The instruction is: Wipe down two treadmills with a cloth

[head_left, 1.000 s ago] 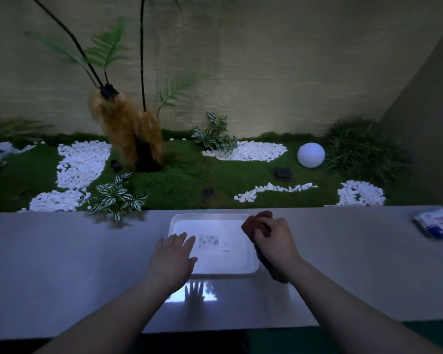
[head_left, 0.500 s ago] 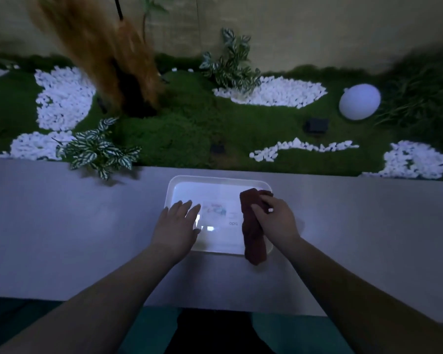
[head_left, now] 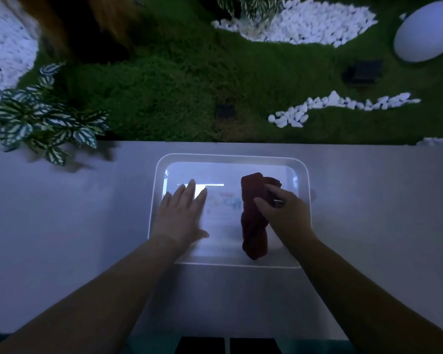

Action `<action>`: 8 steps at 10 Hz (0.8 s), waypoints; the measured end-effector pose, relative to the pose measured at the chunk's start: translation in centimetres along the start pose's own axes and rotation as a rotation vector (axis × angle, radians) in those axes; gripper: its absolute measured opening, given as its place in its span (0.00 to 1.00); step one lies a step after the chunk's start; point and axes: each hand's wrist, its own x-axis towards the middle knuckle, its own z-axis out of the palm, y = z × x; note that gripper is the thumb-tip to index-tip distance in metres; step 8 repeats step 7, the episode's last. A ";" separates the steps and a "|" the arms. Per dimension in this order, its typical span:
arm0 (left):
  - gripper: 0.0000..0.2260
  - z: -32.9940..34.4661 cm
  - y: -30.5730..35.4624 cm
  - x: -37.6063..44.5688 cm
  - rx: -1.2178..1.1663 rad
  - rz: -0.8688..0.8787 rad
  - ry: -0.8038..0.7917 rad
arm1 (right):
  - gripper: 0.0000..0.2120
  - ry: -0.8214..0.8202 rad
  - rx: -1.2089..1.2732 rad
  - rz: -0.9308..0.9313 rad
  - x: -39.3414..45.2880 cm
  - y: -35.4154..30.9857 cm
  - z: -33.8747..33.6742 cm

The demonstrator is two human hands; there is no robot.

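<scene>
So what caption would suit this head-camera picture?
Right hand grips a dark red cloth over a white tray; left hand rests flat beside it.

1 head-worn camera looks steeply down, close over a grey ledge (head_left: 62,226), toward a moss bed (head_left: 164,98).

Both forearms bare; no sleeves, nothing worn.

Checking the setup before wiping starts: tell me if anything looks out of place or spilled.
Nothing stands out. The white tray sits square on the ledge; the right hand holds the dark red cloth over it, the left hand lies flat.
</scene>
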 end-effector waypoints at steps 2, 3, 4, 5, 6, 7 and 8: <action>0.48 1.3 -1.0 0.9 -0.050 0.053 0.041 | 0.30 -0.056 -0.004 0.004 1.4 1.1 2.1; 0.48 1.7 -1.3 0.9 -0.062 0.061 0.055 | 0.31 -0.012 -0.092 -0.021 2.0 1.5 2.9; 0.47 1.3 -1.3 0.9 -0.062 0.062 0.057 | 0.32 0.019 -0.212 -0.014 2.2 2.4 3.4; 0.44 0.5 -1.2 0.8 -0.067 0.057 0.030 | 0.34 -0.012 -0.228 0.008 2.0 2.5 3.0; 0.40 -0.7 -1.4 0.4 -0.087 0.039 0.020 | 0.35 -0.040 -0.198 0.006 1.4 2.3 2.1; 0.38 -2.2 -1.6 -0.8 -0.056 0.040 0.036 | 0.34 -0.016 -0.198 0.005 0.6 1.9 0.9; 0.38 -2.2 -1.6 -0.8 -0.056 0.040 0.036 | 0.34 -0.016 -0.198 0.005 0.6 1.9 0.9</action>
